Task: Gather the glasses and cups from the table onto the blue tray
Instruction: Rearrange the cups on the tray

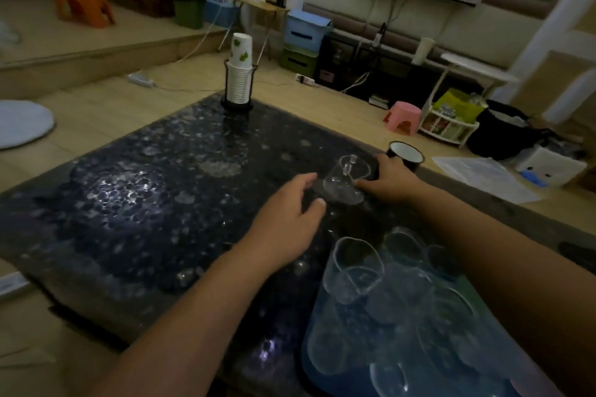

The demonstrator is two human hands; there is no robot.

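Right hand [392,179] grips tilted glass [346,179] beyond tray [317,342]; left hand [287,222] beside glass, fingers spread, empty; mug [405,155] at table [129,203] edge.

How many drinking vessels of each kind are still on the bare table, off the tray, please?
Clear glass cup, tilted between the hands: 1
Black mug with white inside: 1
Stack of paper cups in its holder: 1
Total: 3
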